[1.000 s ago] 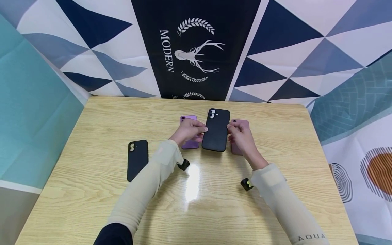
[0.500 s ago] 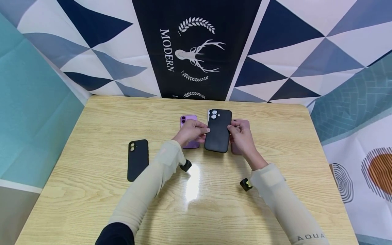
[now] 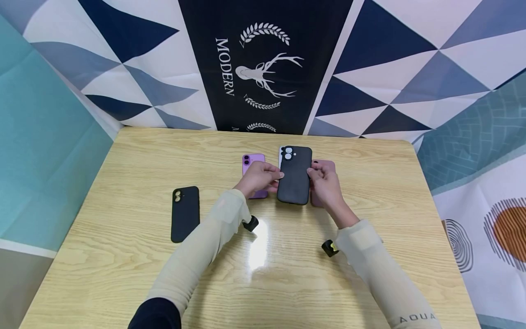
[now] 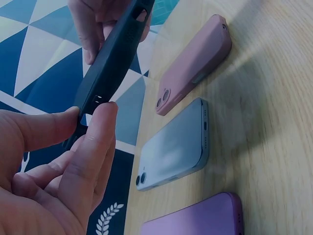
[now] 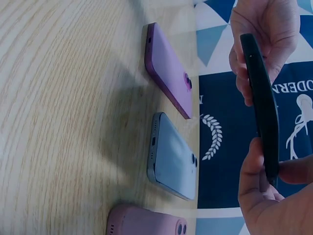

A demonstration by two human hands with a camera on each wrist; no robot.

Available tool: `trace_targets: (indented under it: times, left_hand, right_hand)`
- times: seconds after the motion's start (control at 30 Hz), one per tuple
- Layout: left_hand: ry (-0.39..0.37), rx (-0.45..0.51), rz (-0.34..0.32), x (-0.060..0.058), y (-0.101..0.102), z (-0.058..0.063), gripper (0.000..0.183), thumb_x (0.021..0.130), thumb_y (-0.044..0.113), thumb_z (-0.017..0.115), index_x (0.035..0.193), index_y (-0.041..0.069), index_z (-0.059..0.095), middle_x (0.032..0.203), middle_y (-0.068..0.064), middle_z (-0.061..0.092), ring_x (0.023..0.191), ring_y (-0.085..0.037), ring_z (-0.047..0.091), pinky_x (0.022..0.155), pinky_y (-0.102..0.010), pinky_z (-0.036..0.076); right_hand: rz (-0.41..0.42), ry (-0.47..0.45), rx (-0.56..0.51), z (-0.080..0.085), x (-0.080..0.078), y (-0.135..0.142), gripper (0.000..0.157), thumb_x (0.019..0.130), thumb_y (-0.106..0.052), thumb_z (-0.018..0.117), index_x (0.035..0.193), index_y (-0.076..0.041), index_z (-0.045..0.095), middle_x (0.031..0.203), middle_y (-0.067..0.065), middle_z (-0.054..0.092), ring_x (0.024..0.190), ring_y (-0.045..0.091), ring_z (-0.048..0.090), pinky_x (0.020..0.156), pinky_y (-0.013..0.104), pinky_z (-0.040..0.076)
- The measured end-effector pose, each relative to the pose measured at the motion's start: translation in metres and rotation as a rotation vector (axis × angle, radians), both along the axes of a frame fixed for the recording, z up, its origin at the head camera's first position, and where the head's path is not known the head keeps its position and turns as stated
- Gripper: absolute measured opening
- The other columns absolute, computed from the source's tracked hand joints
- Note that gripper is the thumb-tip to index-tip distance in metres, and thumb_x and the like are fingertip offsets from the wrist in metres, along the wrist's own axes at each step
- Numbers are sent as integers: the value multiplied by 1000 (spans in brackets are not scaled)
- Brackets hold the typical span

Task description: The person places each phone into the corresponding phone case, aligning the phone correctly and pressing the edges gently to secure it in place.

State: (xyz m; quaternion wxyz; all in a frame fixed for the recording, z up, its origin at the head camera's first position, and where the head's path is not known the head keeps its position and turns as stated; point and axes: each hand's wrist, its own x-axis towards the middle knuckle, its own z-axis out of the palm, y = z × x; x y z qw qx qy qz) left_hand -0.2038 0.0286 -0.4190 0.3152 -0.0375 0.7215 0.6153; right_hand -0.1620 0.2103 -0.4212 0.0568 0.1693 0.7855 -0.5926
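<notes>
Now the left hand [image 3: 258,177] and right hand [image 3: 327,185] pinch the case [image 3: 294,178] slightly nearer the right edge of the desk [image 3: 390,192] than before.

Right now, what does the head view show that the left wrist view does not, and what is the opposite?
Only head: the loose black case on the left of the table, and the printed word MODERN.
Only left wrist: nearly all of the light-blue phone; the head view gives a sliver.
Both: left fingers and right fingers pinching the raised case, plus parts of the purple phone and pink phone.
</notes>
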Motion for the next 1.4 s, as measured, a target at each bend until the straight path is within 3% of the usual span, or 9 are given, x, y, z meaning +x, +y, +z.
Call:
trace_targets:
  times: [0.07,0.3,0.7,1.03,1.17,1.4]
  left_hand:
    - [-6,13,9,0,1,-1,27,90,9,61,113,-6,60,83,-7,58,65,-12,59,82,-41,57]
    - [-19,48,28,2,3,-4,30,90,9,62,115,-6,58,85,-7,58,65,-12,59,85,-44,55]
    - [-18,46,43,3,6,-5,30,89,10,63,116,-4,58,91,-8,60,67,-14,60,79,-37,58]
    - [-26,36,45,4,6,-3,28,89,11,63,113,-2,60,89,-7,61,63,-12,61,72,-34,59]
    - [-25,23,41,3,6,-5,23,90,13,62,109,-1,63,92,-7,63,64,-12,63,79,-39,58]
    - [-28,-12,28,1,4,-5,20,92,13,59,106,1,65,110,-16,67,72,-16,65,86,-42,56]
  right_hand:
    - [-25,6,-5,0,0,0,38,98,-16,46,131,5,45,94,4,55,65,-2,53,61,14,49]
    - [-71,40,-68,-1,1,0,37,97,-12,48,128,8,48,82,-9,56,68,-5,53,62,11,48]
    - [-93,18,-107,-1,0,0,38,99,-15,46,132,3,47,107,9,59,74,-5,56,66,11,49]
    - [-102,24,-109,-2,1,1,39,98,-16,47,133,3,47,111,11,59,75,-5,57,66,10,50]
    - [-111,8,-106,-3,0,2,40,98,-17,47,134,2,47,113,11,58,77,-5,56,66,9,49]
    - [-115,-15,-99,-6,-2,4,40,99,-18,45,134,1,47,122,17,56,79,-4,55,68,8,48]
